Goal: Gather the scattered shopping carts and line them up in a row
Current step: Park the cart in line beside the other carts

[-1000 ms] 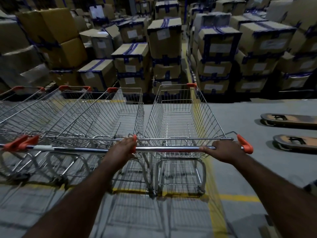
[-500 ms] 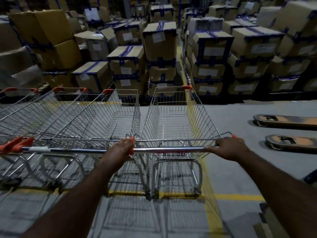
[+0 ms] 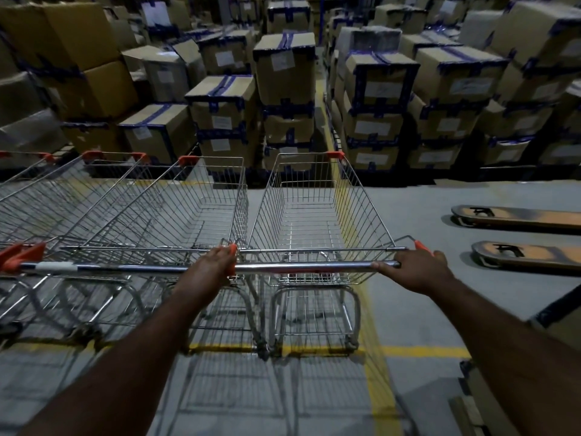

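While the left hand [image 3: 213,265] and right hand [image 3: 415,269] clench their fingers [image 3: 382,265] round its handle [image 3: 308,266], the empty wire cart [image 3: 314,215] stands just beside the row of carts [image 3: 169,212] on its left; taped boxes [image 3: 284,86] stacked ahead, two forks [image 3: 518,217] on the floor [image 3: 424,309] to its right

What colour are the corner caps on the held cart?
Orange: the front corner cap of the held cart, clearest in the head view.

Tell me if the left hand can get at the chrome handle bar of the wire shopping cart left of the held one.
Probably yes. The left hand grips the handle end of the held wire cart, right beside that chrome handle bar, with nothing between; it must let go first.
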Tool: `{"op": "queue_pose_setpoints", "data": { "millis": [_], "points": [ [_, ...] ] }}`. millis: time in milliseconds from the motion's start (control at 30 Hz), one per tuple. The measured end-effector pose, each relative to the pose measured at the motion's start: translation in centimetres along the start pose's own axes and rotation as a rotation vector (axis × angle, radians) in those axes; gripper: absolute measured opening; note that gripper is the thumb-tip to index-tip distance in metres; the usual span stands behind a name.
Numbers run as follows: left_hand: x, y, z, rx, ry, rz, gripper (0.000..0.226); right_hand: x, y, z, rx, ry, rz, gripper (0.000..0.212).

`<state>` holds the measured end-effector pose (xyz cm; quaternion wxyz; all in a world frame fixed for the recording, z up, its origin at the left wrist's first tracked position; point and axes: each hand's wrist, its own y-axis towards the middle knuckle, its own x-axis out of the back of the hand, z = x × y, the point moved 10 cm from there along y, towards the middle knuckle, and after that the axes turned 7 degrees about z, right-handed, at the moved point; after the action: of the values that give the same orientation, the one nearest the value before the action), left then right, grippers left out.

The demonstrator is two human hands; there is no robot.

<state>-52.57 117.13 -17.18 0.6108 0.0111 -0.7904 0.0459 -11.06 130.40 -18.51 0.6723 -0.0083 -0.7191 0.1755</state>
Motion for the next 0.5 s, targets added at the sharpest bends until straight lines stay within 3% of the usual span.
{"op": "queue_pose_setpoints", "data": {
  "millis": [500],
  "points": [
    [0.46, -0.18, -0.56, -0.036, 0.033, -0.008, 0.075, 0.47, -0.69, 0.59, 0.024, 0.005, 0.031, 0.131]
  ]
}}
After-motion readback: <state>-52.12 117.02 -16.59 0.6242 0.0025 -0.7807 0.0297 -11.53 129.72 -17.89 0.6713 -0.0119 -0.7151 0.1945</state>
